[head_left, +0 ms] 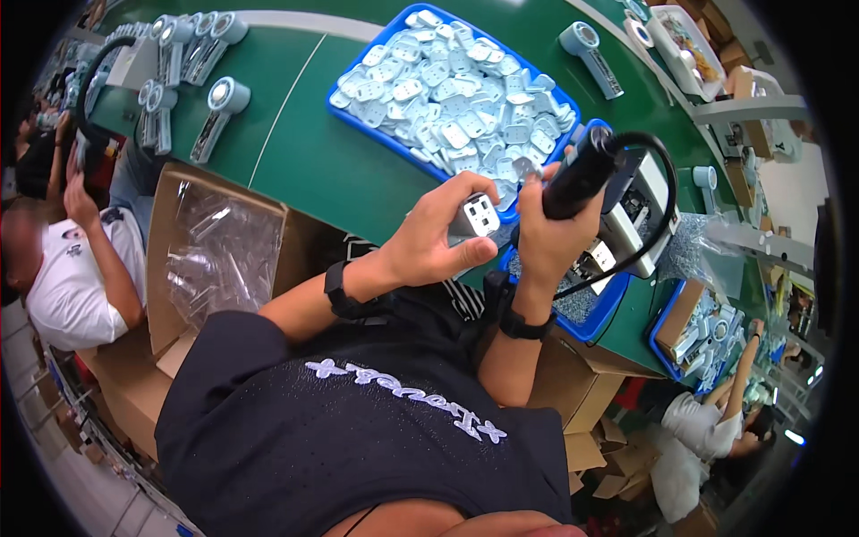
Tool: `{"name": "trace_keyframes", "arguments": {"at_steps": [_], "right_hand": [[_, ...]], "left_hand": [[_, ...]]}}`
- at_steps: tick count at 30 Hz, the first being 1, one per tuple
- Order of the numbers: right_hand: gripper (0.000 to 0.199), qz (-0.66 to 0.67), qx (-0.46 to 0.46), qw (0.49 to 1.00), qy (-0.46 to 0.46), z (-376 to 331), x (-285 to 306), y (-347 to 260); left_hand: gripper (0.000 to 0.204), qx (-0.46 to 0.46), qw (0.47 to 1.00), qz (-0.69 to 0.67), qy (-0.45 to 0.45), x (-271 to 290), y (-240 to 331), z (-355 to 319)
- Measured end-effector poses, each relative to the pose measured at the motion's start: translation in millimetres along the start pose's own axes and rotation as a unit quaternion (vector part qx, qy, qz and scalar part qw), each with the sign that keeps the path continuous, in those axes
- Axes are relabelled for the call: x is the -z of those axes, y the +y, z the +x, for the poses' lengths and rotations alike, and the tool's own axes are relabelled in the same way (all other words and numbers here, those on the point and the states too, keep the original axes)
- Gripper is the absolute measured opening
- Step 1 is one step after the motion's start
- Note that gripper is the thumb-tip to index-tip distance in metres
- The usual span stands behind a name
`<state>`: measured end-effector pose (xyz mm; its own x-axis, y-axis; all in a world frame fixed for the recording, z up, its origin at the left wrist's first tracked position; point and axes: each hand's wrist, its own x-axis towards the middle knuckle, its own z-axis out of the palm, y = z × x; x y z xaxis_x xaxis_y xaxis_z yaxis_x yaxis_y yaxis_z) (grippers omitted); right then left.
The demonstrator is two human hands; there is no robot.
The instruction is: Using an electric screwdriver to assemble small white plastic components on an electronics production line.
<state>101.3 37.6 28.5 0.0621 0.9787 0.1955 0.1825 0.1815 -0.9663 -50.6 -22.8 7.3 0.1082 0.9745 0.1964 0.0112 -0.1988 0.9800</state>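
Observation:
My left hand [428,234] is closed round a small device part [480,216] whose pale end face has several dark square openings. In my right hand [557,246] is a black electric screwdriver [577,179], its dark cable curving off to the right. Both hands are close together, with the screwdriver to the right of the part and apart from it. The screwdriver's tip is hidden. Just beyond my hands is a blue tray [376,123] heaped with light-blue plastic pieces [447,89].
A white-and-black machine [640,210] stands right of my hands, by a blue bin of small screws [577,304]. Handheld fan-like units [595,58] lie on the green table [295,134]. A cardboard box [165,259] with clear plastic is at left. People work on both sides.

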Motion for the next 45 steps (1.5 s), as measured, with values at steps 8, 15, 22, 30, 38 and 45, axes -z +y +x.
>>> {"name": "trace_keyframes", "arguments": {"at_steps": [8, 15, 22, 30, 38, 45], "right_hand": [[0.046, -0.118, 0.194, 0.966, -0.119, -25, 38, -27], [0.052, -0.065, 0.185, 0.947, -0.254, -38, 65, -31], [0.063, 0.183, -0.054, 0.968, -0.162, -77, 67, -5], [0.074, 0.224, -0.052, 0.973, 0.016, -82, 77, 10], [0.057, 0.097, 0.196, 0.966, 0.139, 4, 98, -32], [0.054, 0.177, 0.095, 0.977, 0.076, -7, 108, -24]], "left_hand": [[0.058, -0.036, 0.993, 0.114, 0.019, -13, -2, -5], [0.042, -0.082, 0.987, 0.111, -0.081, -24, -6, -7], [0.039, 0.001, 0.977, -0.068, -0.200, -17, -4, -10], [0.046, -0.002, 0.979, -0.011, -0.203, -26, -14, 6], [0.047, -0.070, 0.984, -0.054, -0.153, -37, -24, 7], [0.047, -0.125, 0.985, -0.044, -0.112, -43, -32, 1]]}}
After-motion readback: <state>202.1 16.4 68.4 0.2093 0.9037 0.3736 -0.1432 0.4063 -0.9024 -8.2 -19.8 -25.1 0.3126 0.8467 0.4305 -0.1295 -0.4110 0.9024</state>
